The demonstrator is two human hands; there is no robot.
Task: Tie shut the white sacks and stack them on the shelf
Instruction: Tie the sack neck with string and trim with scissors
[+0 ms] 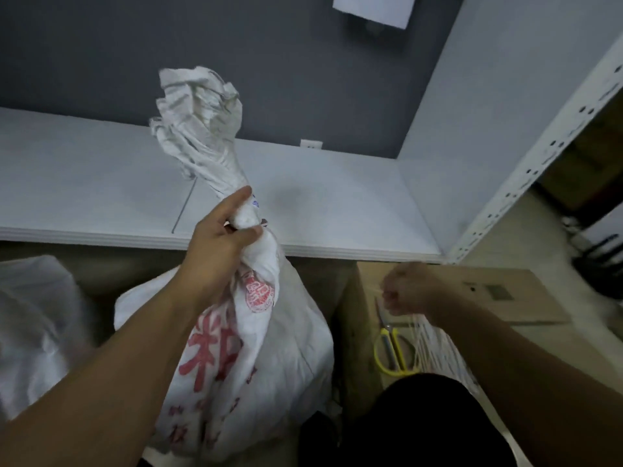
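Head view: the left hand point(224, 242) is closed around the gathered neck of the white sack point(249, 335), fingers and thumb pressed together on the twisted fabric, with the loose mouth of the sack fanning out above the fist. The sack stands on the floor directly in front of the shelf point(337, 210), its neck rising past the shelf's front edge. No cord is visible on the neck, so tying appears not yet started on this sack. The right hand point(409, 289) is curled shut, pinching the white strings point(435, 348) that trail from it; motion blur hides the exact finger positions. This hand is to the right of the sack and just below the shelf edge, over a cardboard box point(505, 298). Yellow-handled scissors point(392, 352) lie on the box, beside the strings. A second white sack point(30, 325) sits left of the held sack, below the shelf; whether it is tied cannot be determined. No sack rests on the visible part of the shelf, so stacking appears outstanding. Estimated progress: early; remaining work covers tying, then lifting onto the shelf.
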